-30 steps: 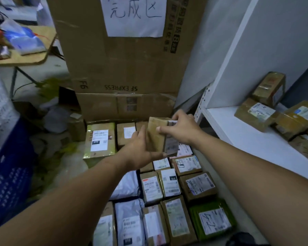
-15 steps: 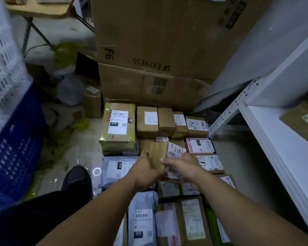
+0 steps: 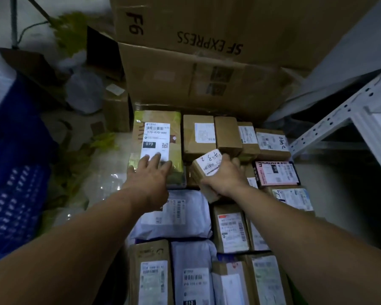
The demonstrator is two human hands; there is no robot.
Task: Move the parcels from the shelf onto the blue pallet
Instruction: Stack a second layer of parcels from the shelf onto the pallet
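Note:
My right hand [image 3: 226,177] grips a small brown cardboard parcel [image 3: 204,172] with a white handwritten label, held tilted low over the rows of parcels on the floor. My left hand [image 3: 151,175] has its fingers spread and lies flat on the near end of a yellow-green wrapped parcel [image 3: 157,137] labelled 070. Behind them stands a row of brown boxes [image 3: 198,134]. Grey mailer bags [image 3: 176,214] and more labelled boxes lie closer to me. The pallet under the parcels is hidden. A white shelf frame [image 3: 330,122] rises at the right.
Large SF Express cartons [image 3: 198,80] are stacked right behind the parcels. A blue perforated crate [image 3: 13,172] stands at the left. Plastic bags and green wrapping litter the floor [image 3: 84,159] between the crate and the parcels.
My left hand let go of the small parcel and moved left onto the yellow-green parcel. My right hand lowered the small parcel toward the rows. The view tilted down and closer.

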